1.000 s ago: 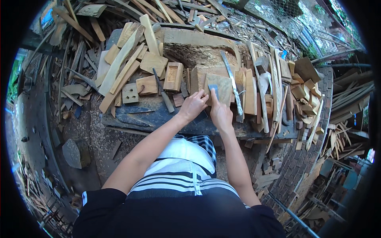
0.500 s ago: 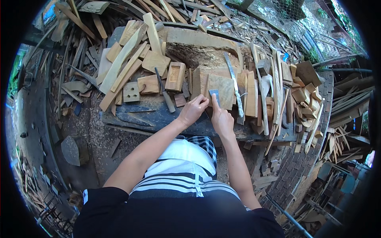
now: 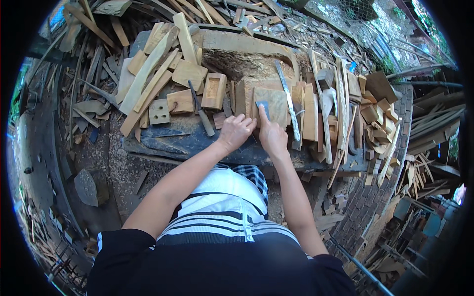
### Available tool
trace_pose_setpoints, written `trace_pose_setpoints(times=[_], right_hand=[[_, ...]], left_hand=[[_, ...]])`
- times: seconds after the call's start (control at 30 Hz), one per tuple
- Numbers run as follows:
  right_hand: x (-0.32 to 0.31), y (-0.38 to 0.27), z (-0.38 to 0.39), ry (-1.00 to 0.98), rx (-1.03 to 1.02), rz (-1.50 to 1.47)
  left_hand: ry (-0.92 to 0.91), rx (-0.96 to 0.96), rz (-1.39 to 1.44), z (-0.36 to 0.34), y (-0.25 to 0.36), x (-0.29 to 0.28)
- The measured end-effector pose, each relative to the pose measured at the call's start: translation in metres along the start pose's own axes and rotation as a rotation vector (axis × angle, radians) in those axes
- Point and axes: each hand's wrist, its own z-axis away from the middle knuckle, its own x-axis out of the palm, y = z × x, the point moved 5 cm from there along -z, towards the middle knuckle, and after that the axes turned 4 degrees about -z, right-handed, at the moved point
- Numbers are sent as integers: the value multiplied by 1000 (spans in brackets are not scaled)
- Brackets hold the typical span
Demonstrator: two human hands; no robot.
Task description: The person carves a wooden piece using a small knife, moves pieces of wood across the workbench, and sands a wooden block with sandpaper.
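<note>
A square, pale wooden board [image 3: 278,106] lies flat on a wooden block at the bench's middle. My right hand [image 3: 273,133] presses an extended index finger on a small grey-blue flat piece [image 3: 261,104] on the board, its other fingers curled. My left hand [image 3: 237,131] is curled by the board's lower left corner; whatever its fingertips grip is hidden. A dark-handled tool [image 3: 203,113] lies to the left. A long, pale blade-like tool with a wrapped end [image 3: 288,98] lies just right of the board.
The dark bench [image 3: 165,145] carries several offcuts, including a hollowed block [image 3: 214,90] and a block with holes [image 3: 159,111]. Wooden strips and small blocks [image 3: 377,116] crowd the right end. Scrap-wood piles [image 3: 94,34] surround the bench, and a stone [image 3: 91,186] sits on the floor at left.
The grey-blue piece under my right index finger has moved slightly down the board, then back up. My left hand has shifted a little down and left against the board's edge.
</note>
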Motion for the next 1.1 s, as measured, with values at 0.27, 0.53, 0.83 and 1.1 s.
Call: trace_pose_setpoints(times=[0.27,0.53,0.83,1.1], right_hand=[[10,-1,-7,56,-25,-11],[4,6,-47,52,12,-29],[4,4,19,-35,42,-29],[4,8,-22,74,41,-21]], left_hand=[[-57,-38,-56,-1,0,5],[-218,-20,-35,-13,4,0],[-169,-72,-19,-9,4,-1],[-216,-99,-22,-15,-3,0]])
